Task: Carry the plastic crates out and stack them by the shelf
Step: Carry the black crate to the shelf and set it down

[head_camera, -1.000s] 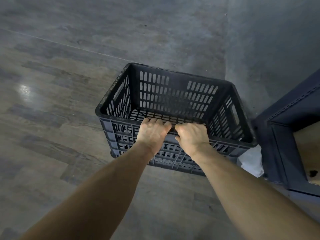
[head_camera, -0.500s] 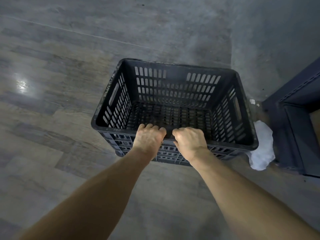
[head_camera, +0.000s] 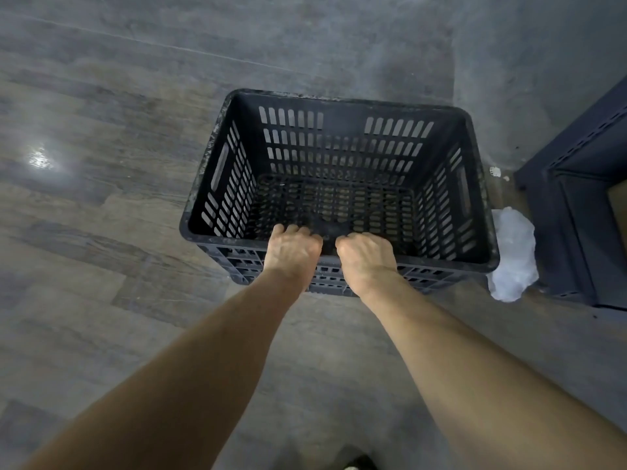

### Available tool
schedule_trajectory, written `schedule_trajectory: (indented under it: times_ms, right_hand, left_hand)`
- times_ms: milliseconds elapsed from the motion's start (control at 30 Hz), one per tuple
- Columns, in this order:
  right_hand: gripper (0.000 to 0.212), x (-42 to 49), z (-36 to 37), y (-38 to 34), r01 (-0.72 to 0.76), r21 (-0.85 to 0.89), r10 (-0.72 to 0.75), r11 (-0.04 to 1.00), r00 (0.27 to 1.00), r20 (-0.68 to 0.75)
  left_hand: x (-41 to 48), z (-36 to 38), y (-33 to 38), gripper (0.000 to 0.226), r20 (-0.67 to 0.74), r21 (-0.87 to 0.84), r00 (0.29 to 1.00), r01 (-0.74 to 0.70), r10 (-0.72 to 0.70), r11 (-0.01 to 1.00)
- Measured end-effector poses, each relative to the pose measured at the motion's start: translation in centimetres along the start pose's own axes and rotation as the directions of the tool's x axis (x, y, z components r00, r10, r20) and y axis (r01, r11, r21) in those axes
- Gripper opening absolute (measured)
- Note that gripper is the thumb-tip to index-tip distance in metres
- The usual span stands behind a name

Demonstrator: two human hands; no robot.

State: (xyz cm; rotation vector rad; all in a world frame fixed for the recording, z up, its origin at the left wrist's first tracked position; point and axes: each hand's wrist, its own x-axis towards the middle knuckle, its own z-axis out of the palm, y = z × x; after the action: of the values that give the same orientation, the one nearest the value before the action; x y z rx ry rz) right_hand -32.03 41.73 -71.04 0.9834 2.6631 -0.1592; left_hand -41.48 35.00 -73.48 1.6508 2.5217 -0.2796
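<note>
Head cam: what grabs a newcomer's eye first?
The empty black slatted crate fills the centre, over grey floor. The left hand and right hand grip its near rim, side by side. At right, crumpled white plastic lies between the crate and a dark shelf.

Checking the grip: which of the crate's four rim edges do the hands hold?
The near long edge of the black crate: left hand and right hand curl over its middle; the others are untouched.
</note>
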Motion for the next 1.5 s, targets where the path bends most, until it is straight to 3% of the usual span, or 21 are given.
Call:
schedule_trajectory:
  times_ms: [233,533,800,1000,1200,1333,1500]
  right_hand:
    - [0.032,-3.5,-4.4,0.0,-0.038,0.012,0.038,0.999,0.999,0.037]
    - [0.034,-10.5,-17.0,3.0,-0.131,0.086,0.123,0.988,0.988,0.094]
    - [0.029,-19.4,-28.8,8.3,-0.296,0.131,0.287,0.946,0.955,0.079]
    - [0.03,-26.9,-35.2,10.5,-0.464,0.101,0.455,0.88,0.885,0.102]
    - [0.029,-36.9,-39.5,11.7,-0.661,0.159,0.658,0.733,0.749,0.077]
    - [0.03,-45.2,-41.0,12.1,-0.784,0.192,0.788,0.59,0.611,0.075]
    - [0.035,-56.2,-41.0,11.2,-0.895,0.207,0.899,0.395,0.423,0.113]
  left_hand:
    - [-2.5,-6.0,0.6,0.041,0.069,0.07,0.998,-0.003,-0.002,0.998]
    - [-6.0,-19.9,4.4,0.034,0.13,0.036,0.99,-0.057,0.052,0.998]
    - [-8.7,-34.6,9.8,0.035,0.122,0.051,0.975,-0.191,0.183,0.98]
    - [-11.9,-43.5,13.0,0.044,0.119,0.125,0.936,-0.346,0.332,0.93]
    - [-17.5,-50.3,17.5,0.044,0.059,0.207,0.845,-0.531,0.532,0.821]
    - [-23.6,-53.7,21.8,0.032,-0.034,0.216,0.706,-0.686,0.707,0.695]
    - [-32.8,-56.4,27.6,0.031,-0.002,0.237,0.537,-0.819,0.844,0.522]
